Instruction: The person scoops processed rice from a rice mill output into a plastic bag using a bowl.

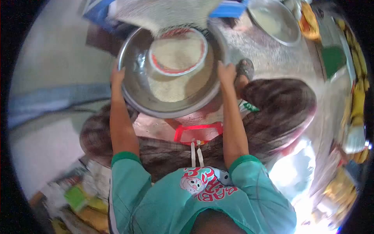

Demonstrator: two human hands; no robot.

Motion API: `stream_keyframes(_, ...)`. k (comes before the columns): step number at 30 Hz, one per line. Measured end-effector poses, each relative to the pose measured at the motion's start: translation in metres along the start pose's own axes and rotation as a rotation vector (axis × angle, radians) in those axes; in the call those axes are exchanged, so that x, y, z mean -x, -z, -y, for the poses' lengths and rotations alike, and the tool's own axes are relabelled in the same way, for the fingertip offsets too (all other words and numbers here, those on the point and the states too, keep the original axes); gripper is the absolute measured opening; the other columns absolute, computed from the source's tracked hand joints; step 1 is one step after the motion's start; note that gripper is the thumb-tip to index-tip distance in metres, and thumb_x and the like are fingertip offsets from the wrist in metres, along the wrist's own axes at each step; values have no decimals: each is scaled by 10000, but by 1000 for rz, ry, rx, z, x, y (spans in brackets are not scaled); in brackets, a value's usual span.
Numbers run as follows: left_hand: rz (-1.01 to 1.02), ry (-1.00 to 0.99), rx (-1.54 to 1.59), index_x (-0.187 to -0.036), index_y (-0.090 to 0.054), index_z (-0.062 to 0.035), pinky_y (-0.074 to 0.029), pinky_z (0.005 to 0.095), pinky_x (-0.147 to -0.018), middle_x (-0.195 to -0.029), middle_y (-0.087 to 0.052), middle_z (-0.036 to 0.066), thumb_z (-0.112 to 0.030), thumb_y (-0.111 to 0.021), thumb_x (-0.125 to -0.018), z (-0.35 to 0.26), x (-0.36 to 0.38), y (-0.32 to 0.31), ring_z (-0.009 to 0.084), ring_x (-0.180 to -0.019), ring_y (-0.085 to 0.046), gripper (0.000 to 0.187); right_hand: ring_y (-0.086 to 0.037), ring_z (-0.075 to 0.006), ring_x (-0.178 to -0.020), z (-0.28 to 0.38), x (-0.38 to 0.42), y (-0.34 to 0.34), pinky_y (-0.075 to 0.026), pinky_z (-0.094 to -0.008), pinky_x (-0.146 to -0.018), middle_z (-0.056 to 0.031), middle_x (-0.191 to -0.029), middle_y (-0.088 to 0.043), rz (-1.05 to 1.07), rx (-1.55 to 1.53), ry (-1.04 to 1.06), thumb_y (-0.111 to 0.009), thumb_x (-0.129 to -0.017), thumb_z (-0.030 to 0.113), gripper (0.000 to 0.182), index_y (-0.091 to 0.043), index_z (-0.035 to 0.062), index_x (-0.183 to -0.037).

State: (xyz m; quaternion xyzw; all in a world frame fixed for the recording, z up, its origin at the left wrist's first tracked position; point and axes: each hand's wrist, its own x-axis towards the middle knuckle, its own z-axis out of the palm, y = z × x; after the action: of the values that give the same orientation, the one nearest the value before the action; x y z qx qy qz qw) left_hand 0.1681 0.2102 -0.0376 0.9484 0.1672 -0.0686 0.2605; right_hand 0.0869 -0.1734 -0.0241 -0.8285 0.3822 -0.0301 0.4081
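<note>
A wide metal basin is held out above my lap. My left hand grips its left rim, and my right hand grips the right rim. Pale grain, like rice, covers part of the basin's bottom. Inside the basin is a smaller bowl with a white and red rim, also full of pale grain. A blurred grey mass hangs over the far side and covers part of both rims; I cannot make out what it is.
Blue parts flank the grey mass. Another metal basin with pale contents stands at the far right. Below my basin lies a red-edged piece. Yellow bundles line the right, and mixed items lie at lower left.
</note>
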Motion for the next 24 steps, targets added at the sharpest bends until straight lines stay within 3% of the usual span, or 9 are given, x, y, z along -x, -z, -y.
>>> stream_keyframes(6, -138, -50, -242, -1232, -168, -77, -288, 348, -869, -1174, -348, 179, -248, -440, -777, 11, -4, -14, 311, -1054, -371, 557, -480, -401, -760, -4, 5, -16, -370, -430, -678, -234, -746, -515, -76, -289, -86, -524, -678, 293, 349, -480, -33, -793)
stream_keyframes(9, -107, -34, -393, -1239, -127, -56, -267, 344, -888, -1200, -299, 200, -241, -422, -785, 2, 4, -7, 324, -1078, -336, 572, -493, -358, -698, -21, -22, -6, -375, -413, -647, -187, -727, -519, 179, -618, -173, -515, -693, 347, 368, -469, -6, -785)
stream_keyframes(11, -88, -53, -406, -1238, -104, -34, -243, 331, -904, -1226, -253, 199, -239, -420, -788, 11, -2, -3, 319, -1108, -296, 587, -450, -155, -557, -30, -46, 12, -369, -284, -552, -44, -623, -464, 415, -1392, -507, -510, -703, 414, 385, -464, 44, -795)
stream_keyframes(13, -73, -63, -382, -1237, -92, -22, -228, 322, -913, -1240, -226, 198, -238, -423, -789, 6, 4, -3, 311, -1126, -271, 597, -409, -99, -547, -39, -64, 0, -334, -242, -526, -8, -636, -435, 208, -1391, -509, -452, -739, 437, 359, -455, 83, -804)
stream_keyframes(15, -32, -247, -301, -1235, -77, -6, -203, 313, -924, -1252, -194, 200, -231, -419, -797, 4, 7, 0, 294, -1145, -238, 599, -416, -95, -599, -62, -75, -40, -336, -236, -539, -21, -685, -442, -47, -1080, -401, -428, -766, 401, 320, -451, 85, -812)
stream_keyframes(19, 37, -132, -191, -1230, -80, 12, -174, 309, -933, -1256, -173, 202, -217, -415, -803, -5, 9, -3, 279, -1155, -208, 589, -443, -129, -689, -108, -63, -112, -362, -245, -603, -38, -758, -470, 131, -1365, -668, -425, -780, 355, 306, -469, 61, -852)
stream_keyframes(21, 19, -169, -286, -1223, -75, 34, -145, 310, -943, -1263, -151, 197, -216, -407, -809, -3, 10, 1, 270, -1163, -178, 586, -465, -165, -766, -113, -37, -137, -375, -264, -669, -57, -830, -499, 25, -644, 34, -418, -788, 329, 331, -479, 34, -925)
stream_keyframes(22, 27, -150, -318, -1223, -75, 34, -145, 310, -943, -1263, -151, 197, -216, -407, -809, 0, 14, 6, 270, -1163, -178, 586, -459, -166, -834, -107, -26, -135, -363, -270, -725, -64, -894, -505, 405, -880, -359, -415, -791, 327, 358, -483, 20, -964)
stream_keyframes(24, 65, -114, -189, -1218, -69, 47, -119, 302, -949, -1272, -124, 193, -223, -408, -809, -1, 10, 3, 264, -1173, -148, 596, -460, -214, -869, -89, -18, -123, -342, -296, -770, -115, -906, -506, 426, -1012, -524, -393, -794, 327, 377, -489, 1, -956)
